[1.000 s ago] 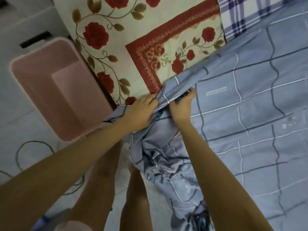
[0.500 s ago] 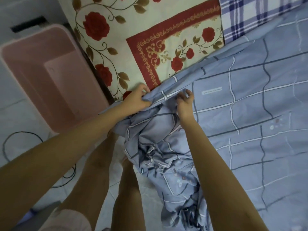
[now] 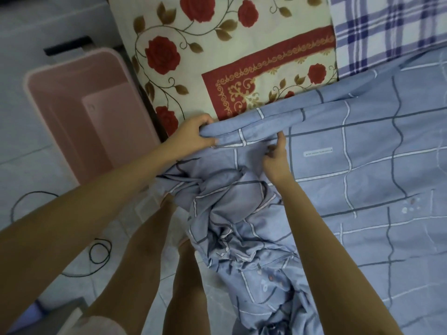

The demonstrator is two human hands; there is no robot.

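Left grip point(image 3: 193, 136) pinching blue checked sheet point(image 3: 362, 165), crumpled

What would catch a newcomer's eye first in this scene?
Two bare arms reach in from below: the left hand grips a folded edge of the blue checked sheet at the centre, and the right hand pinches the same sheet just to its right. Behind them lies a cream cover with bold red roses, at top centre. A pink tub stands on the floor at the left.
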